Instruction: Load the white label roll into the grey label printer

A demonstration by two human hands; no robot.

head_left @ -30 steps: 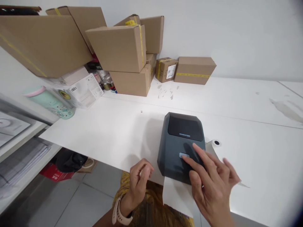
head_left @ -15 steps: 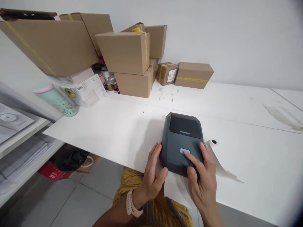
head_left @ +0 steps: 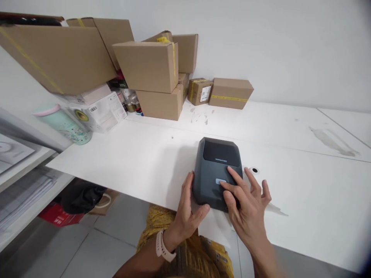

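Observation:
A dark blue-grey label printer (head_left: pixel 207 193) with a black top panel sits near the front edge of the white table. My left hand (head_left: pixel 187 216) rests along its left side and front corner, fingers stretched and thumb apart. Over the printer's right part is my right hand (head_left: pixel 246 200), its fingers spread. The index fingertip touches the light blue button (head_left: pixel 220 181) on top. Just right of the printer lies a roll of white paper (head_left: pixel 255 170), its loose strip partly hidden behind my right hand.
Cardboard boxes (head_left: pixel 145 65) are stacked at the back left. Two smaller boxes, one a long carton (head_left: pixel 231 94), stand against the wall. A mint tumbler (head_left: pixel 64 125) leans beside a white box (head_left: pixel 101 113) at the left. A shelf unit (head_left: pixel 26 170) borders the table's left end.
My right hand has spread its fingers, with the outer ones lifted from the printer's right side. The index finger stays at the button. My left hand keeps its place, and the view has shifted slightly.

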